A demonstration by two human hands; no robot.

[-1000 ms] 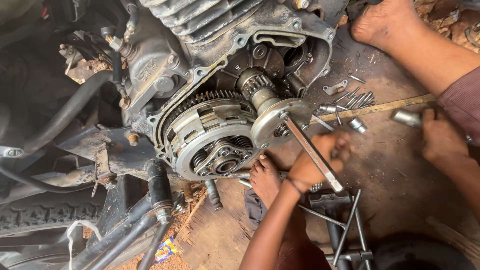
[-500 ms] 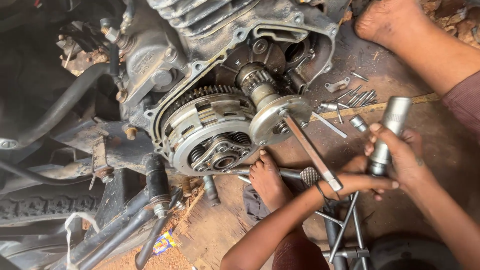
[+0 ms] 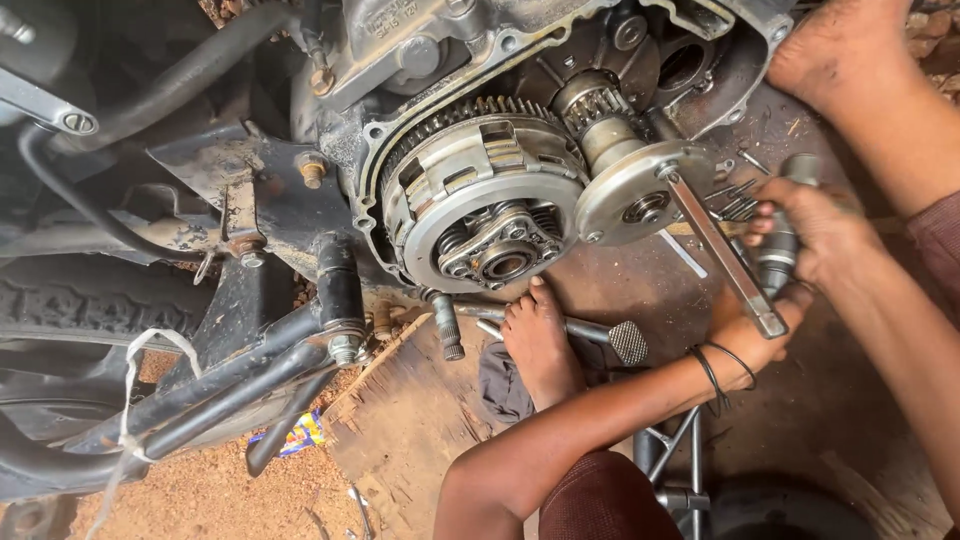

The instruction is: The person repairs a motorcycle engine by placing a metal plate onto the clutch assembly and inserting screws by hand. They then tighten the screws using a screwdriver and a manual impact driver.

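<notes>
My left hand [image 3: 748, 332] grips the lower end of a flat metal wrench bar [image 3: 712, 240]. The bar's upper end sits on a round silver disc [image 3: 640, 195] on the open engine's shaft. Left of the disc is the clutch assembly [image 3: 480, 205] with its toothed ring. My right hand [image 3: 818, 225] is closed around a grey cylindrical socket tool [image 3: 782, 255], held upright just right of the bar and touching my left hand. A bare foot [image 3: 540, 342] rests below the clutch; another foot [image 3: 840, 50] is at the top right.
Loose bolts and small parts [image 3: 735, 200] lie on the ground behind the bar. A foot peg lever [image 3: 610, 338] juts out by the lower foot. The tyre [image 3: 90, 300], frame tubes [image 3: 240, 385] and a wooden board [image 3: 400, 420] fill the left and bottom.
My right hand took the socket tool off the ground, lifted it, then brought it down beside the bar and my left hand. The view has moved closer to the engine.
</notes>
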